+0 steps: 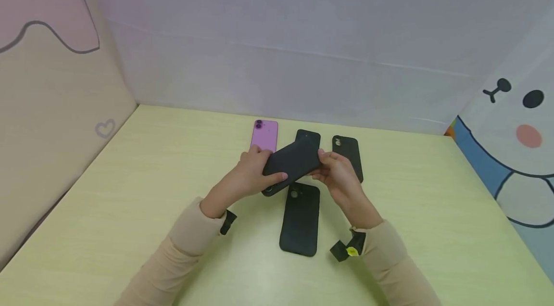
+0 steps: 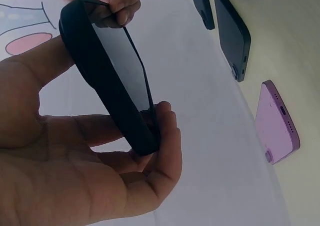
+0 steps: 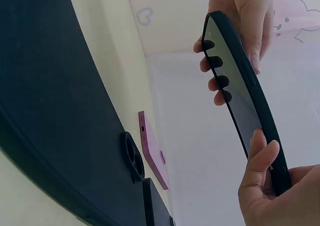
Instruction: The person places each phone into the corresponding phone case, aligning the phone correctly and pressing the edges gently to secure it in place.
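Both hands hold a phone in a black case [image 1: 294, 164] above the table, its dark back turned up in the head view. My left hand [image 1: 248, 175] grips the end with the camera opening, thumb on the back and fingers around the edge. At the opposite end my right hand [image 1: 339, 176] pinches a corner between thumb and fingers. Both wrist views show the glossy screen [image 3: 235, 100] on the underside, framed by the case rim. A black phone case [image 1: 300, 224] lies on the table below, nearer the body.
Behind the hands lie a pink phone [image 1: 265, 133] and a black phone [image 1: 309, 136], partly hidden by the held one. Another black case [image 1: 352, 154] lies to the right, partly behind the right hand. A light curtain [image 1: 281, 56] borders the table's [image 1: 151, 190] far edge.
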Action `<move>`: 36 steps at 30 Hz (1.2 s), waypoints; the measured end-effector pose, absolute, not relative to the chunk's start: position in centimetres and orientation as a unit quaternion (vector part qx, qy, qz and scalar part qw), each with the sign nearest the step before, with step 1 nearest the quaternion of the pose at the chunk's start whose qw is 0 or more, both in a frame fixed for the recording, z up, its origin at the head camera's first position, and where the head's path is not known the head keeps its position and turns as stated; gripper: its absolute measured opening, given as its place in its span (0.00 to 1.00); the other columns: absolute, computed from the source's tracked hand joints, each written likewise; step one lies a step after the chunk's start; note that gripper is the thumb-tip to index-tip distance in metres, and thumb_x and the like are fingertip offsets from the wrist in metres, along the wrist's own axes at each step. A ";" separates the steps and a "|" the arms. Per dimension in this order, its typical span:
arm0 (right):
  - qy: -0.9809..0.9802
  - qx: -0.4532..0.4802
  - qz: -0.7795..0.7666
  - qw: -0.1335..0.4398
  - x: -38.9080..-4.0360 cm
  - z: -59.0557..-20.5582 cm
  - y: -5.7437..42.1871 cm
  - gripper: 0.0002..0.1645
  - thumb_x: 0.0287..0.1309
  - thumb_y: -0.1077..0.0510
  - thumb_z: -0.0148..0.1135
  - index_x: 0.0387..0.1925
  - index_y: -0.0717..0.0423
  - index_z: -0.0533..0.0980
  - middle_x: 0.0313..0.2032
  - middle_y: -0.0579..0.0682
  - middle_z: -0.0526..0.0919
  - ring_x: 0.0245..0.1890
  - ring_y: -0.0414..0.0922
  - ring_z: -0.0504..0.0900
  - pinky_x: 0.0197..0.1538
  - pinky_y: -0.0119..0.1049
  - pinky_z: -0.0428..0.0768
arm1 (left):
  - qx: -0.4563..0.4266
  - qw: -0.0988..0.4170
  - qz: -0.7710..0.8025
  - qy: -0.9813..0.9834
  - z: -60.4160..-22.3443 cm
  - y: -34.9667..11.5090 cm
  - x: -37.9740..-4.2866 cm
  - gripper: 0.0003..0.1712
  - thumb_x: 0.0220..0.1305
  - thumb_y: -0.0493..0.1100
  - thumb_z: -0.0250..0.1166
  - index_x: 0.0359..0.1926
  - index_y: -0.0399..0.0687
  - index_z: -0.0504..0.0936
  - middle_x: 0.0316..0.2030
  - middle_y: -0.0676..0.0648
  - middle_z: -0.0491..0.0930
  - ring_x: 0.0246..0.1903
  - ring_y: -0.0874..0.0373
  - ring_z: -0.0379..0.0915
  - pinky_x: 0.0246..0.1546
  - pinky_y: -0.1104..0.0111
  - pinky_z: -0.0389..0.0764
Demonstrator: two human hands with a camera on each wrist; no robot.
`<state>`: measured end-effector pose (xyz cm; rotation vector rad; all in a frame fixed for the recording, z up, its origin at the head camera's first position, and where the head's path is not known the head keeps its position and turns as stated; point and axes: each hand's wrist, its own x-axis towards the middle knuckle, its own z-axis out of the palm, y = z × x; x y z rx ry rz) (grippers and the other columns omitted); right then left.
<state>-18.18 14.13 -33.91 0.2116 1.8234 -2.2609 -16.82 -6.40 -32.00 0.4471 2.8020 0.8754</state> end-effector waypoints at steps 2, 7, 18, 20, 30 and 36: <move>0.625 0.075 -0.769 0.115 -18.2 -34.0 14.1 0.11 0.66 0.56 0.47 0.31 0.57 0.70 0.21 0.45 0.78 0.21 0.40 0.79 0.31 0.29 0.75 | 0.137 0.079 0.271 0.950 -32.0 -5.9 -16.5 0.40 0.54 0.59 0.64 0.58 0.34 0.66 0.48 0.37 0.66 0.45 0.44 0.62 0.41 0.59 0.70; 0.628 0.071 -0.766 0.120 -18.2 -34.1 14.1 0.11 0.67 0.56 0.46 0.32 0.58 0.69 0.21 0.45 0.78 0.22 0.40 0.79 0.31 0.29 0.75 | 0.139 0.057 0.228 0.962 -32.2 -5.2 -16.3 0.49 0.48 0.62 0.67 0.61 0.33 0.63 0.52 0.35 0.64 0.48 0.42 0.63 0.48 0.55 0.69; 0.633 0.064 -0.759 0.137 -17.8 -34.6 13.8 0.10 0.67 0.57 0.46 0.32 0.58 0.69 0.21 0.45 0.77 0.21 0.40 0.78 0.32 0.30 0.75 | 0.141 0.022 0.208 0.968 -32.6 -4.5 -15.5 0.46 0.42 0.56 0.73 0.56 0.32 0.67 0.46 0.37 0.68 0.41 0.45 0.67 0.44 0.56 0.71; 0.635 0.058 -0.758 0.139 -17.8 -34.6 13.7 0.10 0.67 0.57 0.46 0.32 0.58 0.69 0.21 0.45 0.77 0.21 0.40 0.78 0.32 0.30 0.75 | 0.134 0.005 0.204 0.970 -32.6 -4.5 -15.4 0.44 0.40 0.56 0.74 0.52 0.32 0.69 0.42 0.39 0.69 0.38 0.46 0.68 0.40 0.57 0.73; 0.693 0.006 -0.706 0.147 -17.7 -34.9 13.4 0.09 0.66 0.60 0.46 0.38 0.65 0.68 0.24 0.47 0.77 0.24 0.41 0.81 0.32 0.30 0.78 | 0.109 -0.008 0.182 0.977 -33.1 -4.9 -15.0 0.40 0.34 0.60 0.74 0.42 0.35 0.75 0.31 0.44 0.70 0.28 0.54 0.69 0.29 0.63 0.76; 0.740 -0.030 -0.654 0.155 -17.7 -35.4 13.3 0.16 0.66 0.61 0.46 0.48 0.71 0.66 0.29 0.49 0.79 0.29 0.42 0.83 0.33 0.31 0.78 | 0.091 0.003 0.158 0.983 -33.3 -5.3 -15.0 0.42 0.32 0.65 0.73 0.41 0.36 0.76 0.32 0.44 0.73 0.26 0.52 0.72 0.26 0.64 0.77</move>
